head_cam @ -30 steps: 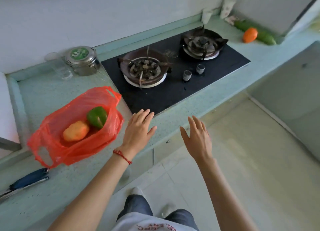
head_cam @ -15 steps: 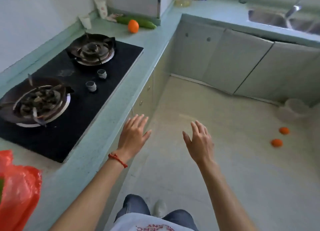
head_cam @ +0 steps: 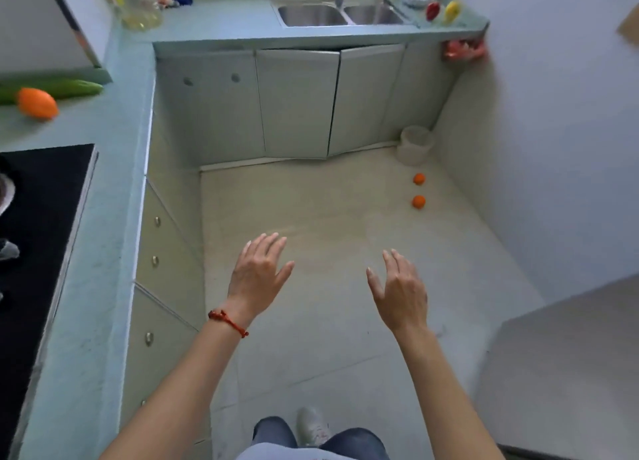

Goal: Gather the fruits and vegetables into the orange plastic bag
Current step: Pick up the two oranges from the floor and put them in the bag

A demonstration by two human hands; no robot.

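we hold our left hand (head_cam: 258, 273) and our right hand (head_cam: 401, 288) out over the floor (head_cam: 328, 217), both spread wide with fingers straight and holding nothing, a red string bracelet (head_cam: 228, 322) on the left wrist. the orange bag is out of view. on the counter (head_cam: 114, 138) at far left an orange fruit (head_cam: 37, 103) lies touching a cucumber (head_cam: 62, 88), just beyond the black stove (head_cam: 38, 217). two small oranges (head_cam: 418, 201) sit on the floor at far right, near a pale bucket (head_cam: 415, 145). past the sink (head_cam: 340, 14), a red fruit (head_cam: 432, 10) and a yellow fruit (head_cam: 452, 10) rest on the far counter end
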